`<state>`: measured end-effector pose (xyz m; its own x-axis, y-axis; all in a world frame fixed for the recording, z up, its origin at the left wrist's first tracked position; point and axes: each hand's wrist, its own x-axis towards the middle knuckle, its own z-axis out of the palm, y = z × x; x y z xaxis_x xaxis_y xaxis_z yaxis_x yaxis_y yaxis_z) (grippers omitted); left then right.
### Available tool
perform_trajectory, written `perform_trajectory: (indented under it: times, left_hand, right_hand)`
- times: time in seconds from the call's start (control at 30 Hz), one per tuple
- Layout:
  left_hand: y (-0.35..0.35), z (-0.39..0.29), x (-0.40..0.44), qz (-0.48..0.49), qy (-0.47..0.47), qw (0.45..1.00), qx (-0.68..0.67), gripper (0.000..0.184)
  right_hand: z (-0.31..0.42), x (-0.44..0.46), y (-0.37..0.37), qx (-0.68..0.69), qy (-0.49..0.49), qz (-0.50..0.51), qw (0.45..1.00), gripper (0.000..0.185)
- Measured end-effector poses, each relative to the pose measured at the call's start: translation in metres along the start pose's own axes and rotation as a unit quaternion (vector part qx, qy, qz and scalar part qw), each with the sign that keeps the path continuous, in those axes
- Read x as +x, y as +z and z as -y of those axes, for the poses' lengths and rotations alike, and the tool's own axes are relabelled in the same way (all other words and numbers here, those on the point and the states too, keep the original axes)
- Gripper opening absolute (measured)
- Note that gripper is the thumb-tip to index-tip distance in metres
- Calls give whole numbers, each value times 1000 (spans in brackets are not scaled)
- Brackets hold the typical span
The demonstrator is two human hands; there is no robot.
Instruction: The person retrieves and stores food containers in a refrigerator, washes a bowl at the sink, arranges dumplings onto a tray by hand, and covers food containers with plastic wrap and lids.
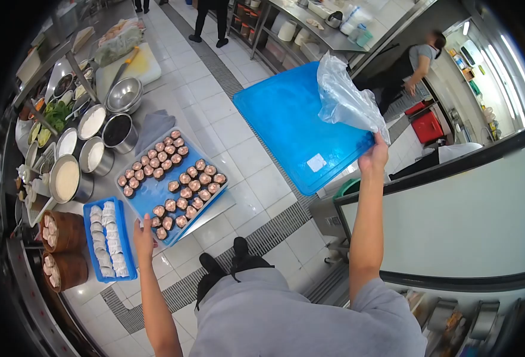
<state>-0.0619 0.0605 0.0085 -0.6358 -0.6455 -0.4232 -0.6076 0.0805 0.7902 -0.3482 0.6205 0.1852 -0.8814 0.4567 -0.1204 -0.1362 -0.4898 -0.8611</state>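
Note:
My right hand [374, 157] grips the near right corner of a flat blue lid [280, 125], held out over the floor. A crumpled clear plastic sheet [346, 98] lies over the lid's right side and reaches down to my fingers. My left hand [144, 239] is at the near left corner of a blue-bottomed tray [146, 196], its thumb at the rim and its other fingers mostly hidden. Several stuffed dark rounds with pink filling [186, 192] stand in rows in the tray, with bare blue strips between them.
Left of the tray are a blue basket of white dumplings [130, 262], bamboo steamers [66, 232], metal bowls [124, 94] and a knife [119, 72] on a cutting board [149, 64]. A person [406, 65] bends at the upper right. Another person's legs [211, 21] show at the top.

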Motion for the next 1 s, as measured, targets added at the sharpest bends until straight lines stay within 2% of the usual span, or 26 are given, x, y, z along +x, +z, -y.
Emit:
perform_trajectory:
  times: [0.2,0.27,0.33,0.4,0.43,0.47,0.53,0.6,0.67,0.7,0.73,0.8,0.83,0.9,0.93,1.0]
  left_hand:
    - [-1,-11,-9,-25,-9,1000,10,84]
    - [-3,-12,-11,-28,-22,999,29,84]
    - [-2,4,-4,-173,130,958,187,84]
    - [2,13,0,-181,140,958,173,82]
    - [0,18,2,-193,148,957,158,81]
    - [1,18,3,-215,165,944,186,75]
    - [4,10,-3,-313,231,893,225,68]
    - [-2,-13,-12,-359,313,856,201,58]
    - [-3,-57,-39,-248,269,930,43,50]
    - [-4,-72,-46,-151,228,960,-57,47]
    - [-6,-85,-51,-49,186,968,-159,44]
    - [-7,-104,-56,115,164,940,-275,47]
    - [-2,-115,-64,112,165,940,-276,47]
    - [10,-141,-84,155,278,885,-341,47]
    - [12,-151,-90,154,277,885,-342,47]
    - [14,-167,-95,87,342,917,-186,50]
  right_hand:
    - [-4,-3,-6,102,36,33,994,31]
    - [-1,-8,-5,89,36,19,995,33]
    - [1,-11,-3,78,38,7,996,35]
    - [-2,-14,-1,83,4,-14,996,35]
    - [-5,-14,-1,82,16,-8,996,35]
    - [-8,-9,-6,77,0,-14,997,35]
    - [-20,-4,-12,67,-18,1,998,35]
    - [-26,-19,-4,67,-19,30,997,35]
    - [-30,-42,17,70,-1,52,996,35]
    - [-34,-56,28,61,-2,56,997,35]
    - [-41,-67,39,53,-6,58,997,35]
    - [-62,-85,54,60,18,78,995,36]
    - [-72,-94,62,65,34,92,993,36]
    - [-96,-117,82,53,23,71,996,36]
    - [-102,-123,87,40,14,49,998,36]
    - [-106,-129,90,29,8,71,997,37]
